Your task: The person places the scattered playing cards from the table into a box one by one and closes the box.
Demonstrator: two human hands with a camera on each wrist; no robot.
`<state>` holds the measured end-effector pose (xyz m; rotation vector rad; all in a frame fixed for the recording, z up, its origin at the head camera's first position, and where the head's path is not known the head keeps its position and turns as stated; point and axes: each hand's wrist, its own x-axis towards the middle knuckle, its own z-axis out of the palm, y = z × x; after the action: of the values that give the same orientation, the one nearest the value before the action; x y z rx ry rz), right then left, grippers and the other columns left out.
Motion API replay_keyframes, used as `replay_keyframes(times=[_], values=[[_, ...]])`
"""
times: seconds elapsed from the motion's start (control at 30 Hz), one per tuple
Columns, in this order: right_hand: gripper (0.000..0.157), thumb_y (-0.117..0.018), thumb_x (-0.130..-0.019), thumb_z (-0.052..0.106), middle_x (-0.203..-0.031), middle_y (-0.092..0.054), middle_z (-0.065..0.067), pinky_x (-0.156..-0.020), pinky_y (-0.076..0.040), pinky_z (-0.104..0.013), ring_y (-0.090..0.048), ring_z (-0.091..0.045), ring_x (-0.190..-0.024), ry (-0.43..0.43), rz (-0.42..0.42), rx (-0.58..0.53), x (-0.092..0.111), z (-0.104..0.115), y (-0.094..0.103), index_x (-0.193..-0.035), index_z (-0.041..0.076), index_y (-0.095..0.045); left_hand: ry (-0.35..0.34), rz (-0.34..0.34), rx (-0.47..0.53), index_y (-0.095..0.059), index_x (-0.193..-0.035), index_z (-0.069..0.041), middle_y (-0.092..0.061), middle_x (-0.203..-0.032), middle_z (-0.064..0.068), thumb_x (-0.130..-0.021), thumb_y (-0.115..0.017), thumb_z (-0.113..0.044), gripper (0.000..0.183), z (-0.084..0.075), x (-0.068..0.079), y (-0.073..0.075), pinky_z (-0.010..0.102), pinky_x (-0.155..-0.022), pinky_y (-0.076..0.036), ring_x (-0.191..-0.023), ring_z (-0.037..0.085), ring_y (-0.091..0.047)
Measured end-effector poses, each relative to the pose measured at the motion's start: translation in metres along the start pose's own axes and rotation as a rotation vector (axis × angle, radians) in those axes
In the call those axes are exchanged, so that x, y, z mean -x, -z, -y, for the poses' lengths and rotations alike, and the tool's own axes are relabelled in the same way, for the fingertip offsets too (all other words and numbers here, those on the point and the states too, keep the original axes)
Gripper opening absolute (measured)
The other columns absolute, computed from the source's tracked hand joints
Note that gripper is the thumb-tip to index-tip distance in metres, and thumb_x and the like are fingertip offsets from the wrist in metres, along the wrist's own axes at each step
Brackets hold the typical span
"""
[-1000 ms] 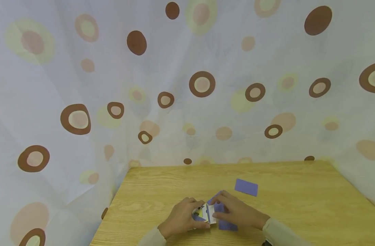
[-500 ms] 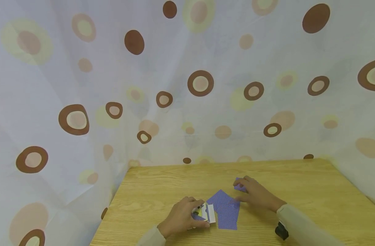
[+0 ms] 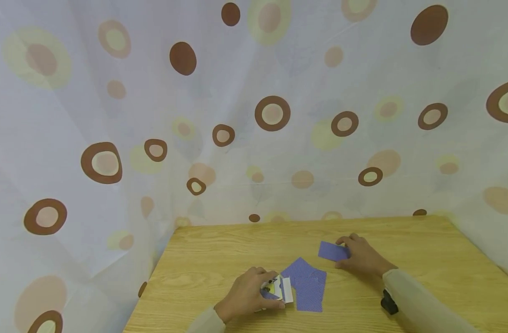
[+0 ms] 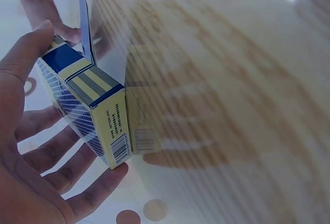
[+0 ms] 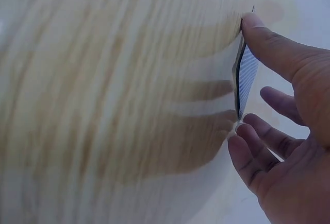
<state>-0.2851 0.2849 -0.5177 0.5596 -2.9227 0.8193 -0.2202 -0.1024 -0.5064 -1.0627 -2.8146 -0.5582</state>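
Note:
My left hand holds a playing card box on the table, thumb on one edge and fingers spread along the opposite one. Its white flap sticks out to the right, and my hand covers part of the box. Farther back and to the right, my right hand pinches a blue-backed playing card by its edges. In the right wrist view the card lies low over the wood, between thumb and fingertips. Several more blue-backed playing cards lie overlapping, face down, beside the box flap.
The wooden table runs back to a pale curtain with brown and yellow spots, which also hangs along the left and right sides. A black wrist device shows below the right sleeve.
My right hand has left the box flap and moved right and back to the separate card, then to that card's right end. My left hand and the box have stayed in place.

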Motion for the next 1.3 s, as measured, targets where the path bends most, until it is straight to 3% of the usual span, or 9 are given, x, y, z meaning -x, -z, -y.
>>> replay_keyframes(times=[0.2,0.37,0.57,0.77,0.97,1.07,1.3], values=[[0.075,-0.089,-0.079,0.044,-0.116,-0.056,-0.02,-0.088,-0.05,-0.056,-0.055,-0.04,-0.106,-0.015,0.016,0.002,-0.005,-0.006,0.0,-0.13,-0.004,-0.062,-0.003,0.001,-0.013,-0.066,-0.139,-0.017,-0.067,-0.122,0.0,-0.08,-0.074,-0.07,0.08,0.0,0.001,-0.001,0.023,-0.076,-0.05,-0.104,0.008,-0.057],[0.08,-0.091,-0.079,0.034,-0.115,-0.059,-0.021,-0.088,-0.051,-0.055,-0.058,-0.038,-0.105,-0.03,0.039,-0.069,-0.005,-0.006,0.004,-0.136,-0.009,-0.054,-0.008,0.003,-0.018,-0.066,-0.139,-0.017,-0.067,-0.122,0.0,-0.081,-0.074,-0.07,0.079,-0.002,0.0,0.0,0.023,-0.077,-0.05,-0.105,0.009,-0.058],[0.073,-0.089,-0.082,0.027,-0.109,-0.06,-0.019,-0.085,-0.051,-0.051,-0.056,-0.033,-0.102,-0.103,0.086,-0.146,-0.004,-0.002,0.008,-0.134,-0.011,-0.054,-0.013,0.013,-0.035,-0.066,-0.139,-0.017,-0.068,-0.123,0.002,-0.08,-0.074,-0.07,0.08,-0.002,0.0,-0.001,0.021,-0.075,-0.048,-0.103,0.009,-0.057],[0.064,-0.091,-0.079,0.029,-0.111,-0.056,-0.022,-0.083,-0.049,-0.055,-0.051,-0.042,-0.103,-0.12,0.05,-0.083,-0.006,0.003,0.009,-0.123,-0.006,-0.06,-0.016,0.006,-0.053,-0.066,-0.139,-0.017,-0.068,-0.122,0.002,-0.08,-0.074,-0.07,0.08,0.0,0.002,0.0,0.023,-0.076,-0.05,-0.104,0.011,-0.058],[0.06,-0.091,-0.079,0.03,-0.114,-0.063,-0.02,-0.083,-0.047,-0.055,-0.051,-0.042,-0.1,-0.047,-0.02,0.053,-0.004,0.007,0.006,-0.12,-0.006,-0.064,-0.004,0.005,-0.036,-0.066,-0.139,-0.017,-0.067,-0.121,0.001,-0.08,-0.074,-0.071,0.08,-0.001,0.002,0.002,0.024,-0.077,-0.05,-0.103,0.01,-0.058],[0.063,-0.086,-0.084,0.031,-0.113,-0.065,-0.024,-0.087,-0.048,-0.059,-0.054,-0.045,-0.102,-0.02,0.005,0.124,-0.004,0.011,0.006,-0.124,-0.012,-0.064,-0.001,0.0,-0.037,-0.066,-0.139,-0.017,-0.067,-0.121,0.002,-0.08,-0.074,-0.071,0.081,0.0,0.001,0.002,0.025,-0.078,-0.051,-0.104,0.011,-0.058],[0.078,-0.078,-0.089,0.045,-0.106,-0.061,-0.024,-0.086,-0.048,-0.06,-0.056,-0.043,-0.1,-0.029,0.108,0.122,0.001,0.012,0.005,-0.129,-0.019,-0.058,0.004,0.013,-0.028,-0.065,-0.14,-0.018,-0.067,-0.122,0.0,-0.079,-0.074,-0.071,0.081,0.0,0.001,-0.001,0.025,-0.079,-0.05,-0.105,0.01,-0.057]])
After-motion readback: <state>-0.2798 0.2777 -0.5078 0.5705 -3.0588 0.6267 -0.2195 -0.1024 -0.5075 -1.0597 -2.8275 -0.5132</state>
